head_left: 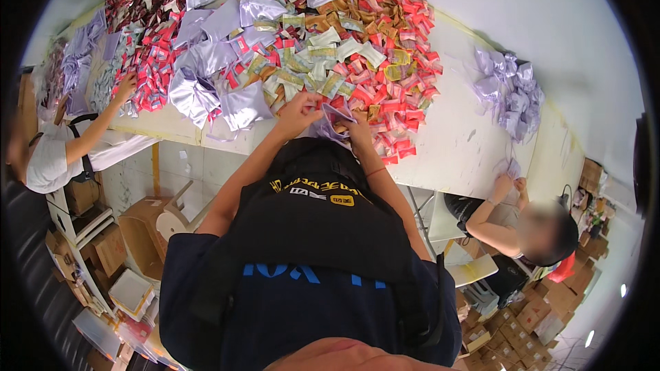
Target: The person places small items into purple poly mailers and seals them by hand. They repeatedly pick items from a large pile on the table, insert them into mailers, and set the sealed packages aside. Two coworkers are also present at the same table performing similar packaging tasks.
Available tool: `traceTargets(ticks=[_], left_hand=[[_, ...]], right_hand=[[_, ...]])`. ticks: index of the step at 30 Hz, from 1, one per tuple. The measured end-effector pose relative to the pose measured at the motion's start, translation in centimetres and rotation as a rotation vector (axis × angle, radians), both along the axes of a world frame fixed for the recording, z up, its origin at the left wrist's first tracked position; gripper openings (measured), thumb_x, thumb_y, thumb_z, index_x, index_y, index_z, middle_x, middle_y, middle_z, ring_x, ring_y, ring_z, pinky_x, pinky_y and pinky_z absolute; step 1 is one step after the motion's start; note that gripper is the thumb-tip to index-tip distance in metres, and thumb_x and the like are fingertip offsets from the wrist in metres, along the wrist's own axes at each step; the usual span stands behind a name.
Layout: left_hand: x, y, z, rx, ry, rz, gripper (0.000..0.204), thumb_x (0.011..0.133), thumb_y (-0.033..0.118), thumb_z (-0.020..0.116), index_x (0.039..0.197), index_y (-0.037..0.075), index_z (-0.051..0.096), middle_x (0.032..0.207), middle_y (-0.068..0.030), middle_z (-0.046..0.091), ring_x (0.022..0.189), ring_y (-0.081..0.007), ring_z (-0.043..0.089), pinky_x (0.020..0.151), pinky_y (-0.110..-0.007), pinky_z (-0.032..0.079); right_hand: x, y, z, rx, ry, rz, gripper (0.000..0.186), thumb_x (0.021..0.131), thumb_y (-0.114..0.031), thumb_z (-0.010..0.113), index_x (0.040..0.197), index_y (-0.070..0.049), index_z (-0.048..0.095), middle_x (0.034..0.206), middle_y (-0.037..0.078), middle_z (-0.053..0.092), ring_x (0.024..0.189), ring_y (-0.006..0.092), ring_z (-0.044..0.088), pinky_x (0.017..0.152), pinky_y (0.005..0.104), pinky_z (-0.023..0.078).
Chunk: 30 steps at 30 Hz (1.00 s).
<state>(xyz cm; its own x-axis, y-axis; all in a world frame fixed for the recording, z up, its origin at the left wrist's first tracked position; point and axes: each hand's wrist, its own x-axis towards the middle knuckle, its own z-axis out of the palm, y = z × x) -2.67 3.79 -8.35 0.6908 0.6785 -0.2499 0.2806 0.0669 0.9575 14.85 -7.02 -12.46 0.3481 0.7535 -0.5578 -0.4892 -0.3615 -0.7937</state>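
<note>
Two bare hands meeting at the near edge of a white counter [474, 137]: left hand [297, 113] and right hand [357, 127] both pinched on a shiny lilac satin pouch [335, 120], fingers curled close around its mouth. Small, flat, crinkly sachets [385, 62] in red, gold, pale green and white heaped just beyond the pouch. More glossy lilac pouches [206, 75] lying limp among them. Pouch partly hidden by the fingers; contents impossible to make out. Another heap of lilac pouches [509, 89] far right, above a seated person's hands [510, 184]. Another person's hand [126, 86] reaching in at left. Cardboard boxes [536, 309] below.
</note>
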Motion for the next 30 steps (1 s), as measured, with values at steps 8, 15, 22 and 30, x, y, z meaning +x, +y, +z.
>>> traceTargets(ticks=[8,15,22,30], left_hand=[[0.7,-2.1,-4.5,0.121,0.48,-0.117,0.079,0.058,0.049,0.079,0.112,0.002,0.045,0.102,-0.0174,0.062,0.092,-0.0329,0.061,0.078,-0.038,0.048],[-1.4,-1.0,-12.7,0.029,0.486,-0.374,0.05,0.061,0.052,0.074,0.082,0.007,0.071,0.077,-0.0139,0.066,0.074,-0.0271,0.063,0.068,-0.037,0.048],[-2.3,0.1,-7.7,-0.414,0.218,-0.278,0.03,0.086,0.036,0.056,0.078,0.008,0.064,0.069,-0.0017,0.056,0.063,-0.0125,0.052,0.058,-0.028,0.041],[-1.0,0.3,-6.5,-0.813,-0.256,0.387,0.023,0.09,0.026,0.049,0.075,0.01,0.056,0.076,0.0006,0.054,0.069,-0.0103,0.051,0.064,-0.025,0.043]], right_hand=[[0.5,-0.2,-1.1,-0.113,0.468,-0.046,0.017,0.087,-0.014,0.053,0.098,-0.004,0.062,0.08,0.004,0.061,0.06,0.0113,0.053,0.049,0.0215,0.042],[1.6,-2.0,0.9,-0.123,0.356,0.092,0.029,0.092,-0.026,0.052,0.103,-0.002,0.063,0.065,-0.003,0.051,0.057,0.0057,0.048,0.049,0.0189,0.038],[4.2,-3.6,0.8,-0.133,0.154,0.093,0.023,0.091,-0.025,0.056,0.097,-0.006,0.066,0.063,-0.004,0.051,0.047,0.0037,0.043,0.043,0.015,0.032],[6.5,-5.8,-1.8,-0.166,-0.302,0.262,0.021,0.089,-0.023,0.059,0.079,-0.004,0.059,0.066,0.0,0.058,0.055,0.0072,0.054,0.05,0.0204,0.041]])
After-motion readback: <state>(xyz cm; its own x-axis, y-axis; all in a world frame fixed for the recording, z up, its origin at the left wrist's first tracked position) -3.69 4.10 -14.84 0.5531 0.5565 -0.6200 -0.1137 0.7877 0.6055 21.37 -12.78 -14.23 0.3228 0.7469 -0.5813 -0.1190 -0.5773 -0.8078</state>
